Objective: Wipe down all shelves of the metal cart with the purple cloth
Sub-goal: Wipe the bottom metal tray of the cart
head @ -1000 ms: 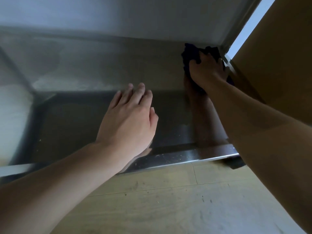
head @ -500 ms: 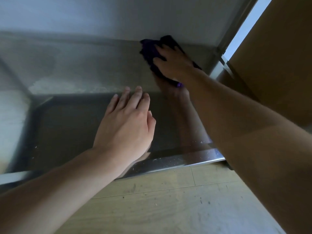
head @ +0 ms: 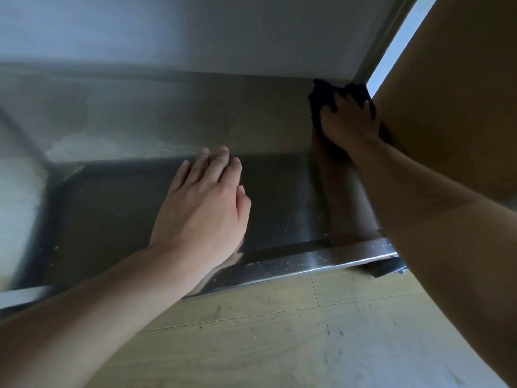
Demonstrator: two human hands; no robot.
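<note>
From my feed I am looking down into the lowest shelf (head: 279, 191) of the metal cart, a shallow steel tray with a raised front lip (head: 307, 261) running just above the wooden floor (head: 279, 345). What that tray holds is little: both of the person's hands, the cloth, and a scatter of pale crumbs (head: 279, 266) lying along the front lip and the near right part of the surface. The purple cloth (head: 321, 99) sits bunched in the far right corner of the shelf, tight against the upright post (head: 375, 51), and it looks almost black in the shade there. The right hand (head: 348, 121) is on top of it, fingers bent down over the bunched fabric and gripping it against the steel; dark folds stick out past the fingertips and below the wrist. The left hand (head: 205, 208) holds nothing: it lies palm down near the middle of the shelf, fingers straight and close together, thumb tucked alongside, its reflection meeting it at the heel. The two hands are well apart. A whitish, dull patch (head: 84, 147) shows on the far left of the steel. A tan panel (head: 461, 93) stands just beside the cart on the right, and a dark fitting (head: 386, 268) shows under the front right corner, though I cannot tell what it is.
</note>
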